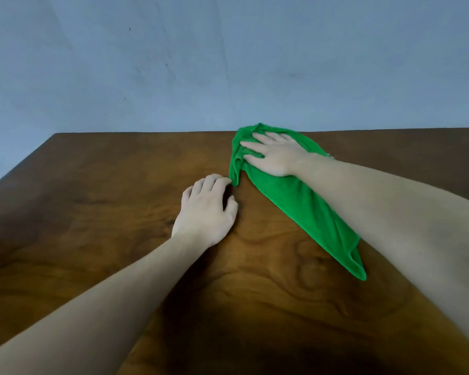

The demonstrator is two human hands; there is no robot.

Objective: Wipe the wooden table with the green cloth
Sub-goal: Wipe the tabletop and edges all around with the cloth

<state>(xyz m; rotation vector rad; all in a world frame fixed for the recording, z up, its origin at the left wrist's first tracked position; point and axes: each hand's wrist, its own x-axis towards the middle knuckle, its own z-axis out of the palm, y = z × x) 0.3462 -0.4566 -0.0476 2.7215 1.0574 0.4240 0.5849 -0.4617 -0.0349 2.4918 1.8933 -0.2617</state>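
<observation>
Mid-wipe — green cloth [295,193] at the table's far right

Spread long and rumpled on the wooden table [106,212], pinned under the flat, straight-fingered right hand [275,154]; left hand [206,209] loosely curled, fingertips meeting a cloth corner — gripping or merely touching, cannot tell. No way of judging wiped from unwiped; near edge cut off

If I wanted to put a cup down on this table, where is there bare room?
The wooden table is bare left of the left hand, out to its left edge, and along the near side between both forearms. It is crowded far right, where the right hand presses the green cloth.
</observation>
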